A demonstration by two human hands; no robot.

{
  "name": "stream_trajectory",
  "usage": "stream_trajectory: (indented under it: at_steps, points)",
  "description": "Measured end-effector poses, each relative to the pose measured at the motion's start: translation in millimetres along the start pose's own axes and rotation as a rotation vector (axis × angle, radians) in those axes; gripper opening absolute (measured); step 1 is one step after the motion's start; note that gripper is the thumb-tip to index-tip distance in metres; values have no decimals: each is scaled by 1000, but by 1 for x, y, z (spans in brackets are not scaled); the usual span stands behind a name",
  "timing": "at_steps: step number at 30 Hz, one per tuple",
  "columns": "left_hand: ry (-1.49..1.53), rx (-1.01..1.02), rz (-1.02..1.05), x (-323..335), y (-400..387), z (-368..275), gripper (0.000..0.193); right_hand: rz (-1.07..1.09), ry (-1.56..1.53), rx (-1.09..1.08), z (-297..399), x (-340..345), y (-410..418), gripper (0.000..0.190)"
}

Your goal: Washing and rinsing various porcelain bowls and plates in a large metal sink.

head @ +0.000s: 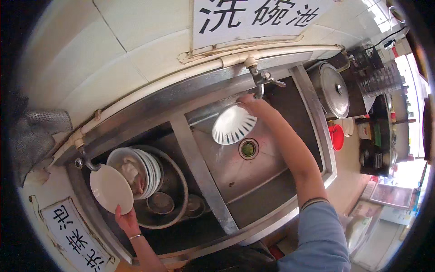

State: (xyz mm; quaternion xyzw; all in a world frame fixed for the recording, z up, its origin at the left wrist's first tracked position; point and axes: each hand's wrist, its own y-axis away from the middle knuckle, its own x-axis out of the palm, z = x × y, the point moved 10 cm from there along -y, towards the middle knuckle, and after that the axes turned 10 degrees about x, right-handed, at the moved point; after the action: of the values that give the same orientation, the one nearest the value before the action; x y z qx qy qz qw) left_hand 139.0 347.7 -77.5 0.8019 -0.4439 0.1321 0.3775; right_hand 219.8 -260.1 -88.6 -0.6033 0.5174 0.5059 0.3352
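Observation:
My left hand [127,221] grips the near rim of a white oval plate [111,188], tilted under the left tap [89,164]. Beside that plate, a stack of pale plates [153,173] leans in a large round metal basin [185,190]; scraps of white and reddish stuff [132,171] lie on its top plate. Two small metal bowls sit low there, one [160,203] inside the basin and one [194,205] next to it. In the right sink basin [217,170], my right hand [250,102] holds a white dish with dark stripes [234,125] by its rim, below the right tap [261,80].
A steel divider [200,166] separates the two sink basins. Green scraps fill the drain [249,149]. A lidded metal pot [334,90] stands right of the sink, with a red bucket [336,137] lower down. A pipe [163,86] runs along the tiled wall.

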Motion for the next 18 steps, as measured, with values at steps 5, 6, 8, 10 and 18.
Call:
stream_trajectory:
  at_steps: [5,6,8,10,18]
  points:
    - [36,14,-23,1,8,-4,42,113,-622,566,-22,-37,26,36]
    - [38,13,2,6,8,-3,42,111,-617,568,-20,-37,38,36]
    - [41,18,20,5,7,-3,42,-348,-478,358,-11,-81,60,30]
    - [57,-12,11,-2,7,-3,42,-388,-464,368,-12,-84,73,29]
    - [136,-43,19,18,15,8,47,133,-821,1081,-52,75,103,30]
